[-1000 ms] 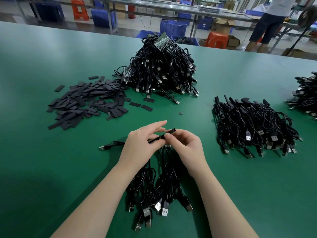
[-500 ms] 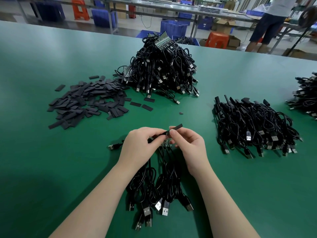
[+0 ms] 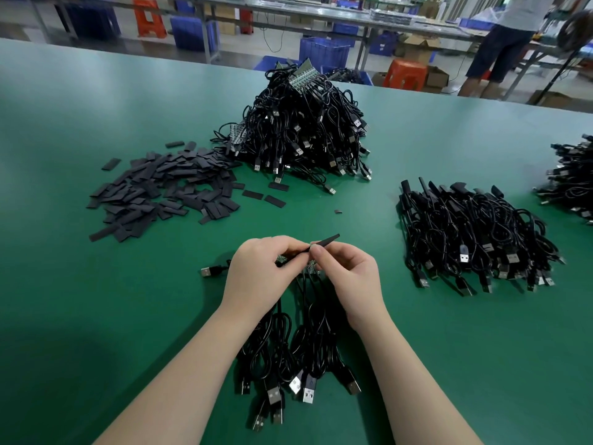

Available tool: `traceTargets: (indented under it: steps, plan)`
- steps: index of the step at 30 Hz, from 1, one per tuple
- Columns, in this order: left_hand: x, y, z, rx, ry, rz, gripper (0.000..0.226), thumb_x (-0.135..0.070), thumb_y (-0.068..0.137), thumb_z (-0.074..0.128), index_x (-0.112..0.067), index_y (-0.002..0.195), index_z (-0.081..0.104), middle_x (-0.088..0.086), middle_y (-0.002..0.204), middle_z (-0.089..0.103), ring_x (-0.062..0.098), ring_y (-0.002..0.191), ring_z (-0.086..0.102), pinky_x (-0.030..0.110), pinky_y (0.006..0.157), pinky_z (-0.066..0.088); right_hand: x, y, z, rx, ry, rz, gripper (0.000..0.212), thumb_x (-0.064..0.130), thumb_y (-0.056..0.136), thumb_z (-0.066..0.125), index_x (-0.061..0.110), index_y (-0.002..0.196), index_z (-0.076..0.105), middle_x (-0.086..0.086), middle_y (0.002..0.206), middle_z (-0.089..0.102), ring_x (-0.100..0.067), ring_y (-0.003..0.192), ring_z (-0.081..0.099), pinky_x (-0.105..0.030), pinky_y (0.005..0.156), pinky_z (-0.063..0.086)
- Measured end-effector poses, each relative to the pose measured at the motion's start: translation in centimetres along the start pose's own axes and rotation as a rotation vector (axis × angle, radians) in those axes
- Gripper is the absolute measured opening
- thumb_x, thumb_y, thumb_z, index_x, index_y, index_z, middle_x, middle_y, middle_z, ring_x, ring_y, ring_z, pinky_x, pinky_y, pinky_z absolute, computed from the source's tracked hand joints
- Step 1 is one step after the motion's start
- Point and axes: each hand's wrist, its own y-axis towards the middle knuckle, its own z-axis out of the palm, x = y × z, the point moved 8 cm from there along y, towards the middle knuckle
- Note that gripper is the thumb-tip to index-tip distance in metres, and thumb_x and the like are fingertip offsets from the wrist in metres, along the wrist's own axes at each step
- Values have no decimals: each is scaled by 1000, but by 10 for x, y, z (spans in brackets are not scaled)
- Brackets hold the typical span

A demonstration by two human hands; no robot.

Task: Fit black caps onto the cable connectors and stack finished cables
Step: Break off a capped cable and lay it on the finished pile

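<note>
I'm pinching the cap point(image 3: 324, 240) in my right hand point(image 3: 348, 273) | left hand point(image 3: 260, 273) gripping the cable point(image 3: 290, 260) steady for fitting | both just above the bundle point(image 3: 295, 348)

Caps point(image 3: 163, 184) left; stacked cables point(image 3: 475, 232) right.

I count four heaps of black USB cables: far centre point(image 3: 305, 130), right point(image 3: 475, 236), far right edge point(image 3: 574, 178), near centre point(image 3: 295, 354). One loose pile of flat black caps point(image 3: 160, 184) lies left; two orange plastic stools point(image 3: 149, 16) stand beyond.
</note>
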Motion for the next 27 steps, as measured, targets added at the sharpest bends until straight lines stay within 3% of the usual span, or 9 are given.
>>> traceTargets:
  steps: [6, 13, 22, 27]
  plan:
    - [-5, -3, -4, -68, 4, 40, 8, -20, 81, 77, -23, 88, 79, -15, 83, 74, 6, 81, 67, 38, 77, 54, -3, -1, 3, -21, 43, 16, 18, 16, 88, 74, 31, 79, 79, 5, 83, 77, -3, 75, 68, -14, 70, 51]
    - [-12, -4, -7, -130, 48, 85, 11, -23, 79, 72, -23, 87, 79, -16, 83, 74, 3, 86, 62, 30, 78, 51, 2, -2, 5, -10, 47, 1, 23, 13, 88, 73, 29, 73, 78, 8, 75, 74, -1, 70, 65, -13, 66, 49]
    - [-11, -4, -4, -114, 77, 59, 11, -26, 81, 68, -22, 87, 77, -15, 80, 73, 1, 77, 64, 35, 78, 53, -1, -5, 6, -77, 106, 10, 16, 14, 87, 75, 25, 77, 78, 3, 81, 76, -5, 76, 69, -14, 69, 51]
    - [-13, -4, -5, -128, 73, 90, 12, -25, 82, 70, -24, 89, 79, -16, 83, 74, 2, 85, 63, 31, 80, 51, -2, -5, 5, -81, 127, 23, 13, 13, 88, 74, 23, 81, 79, 2, 86, 77, -4, 78, 70, -13, 71, 51]
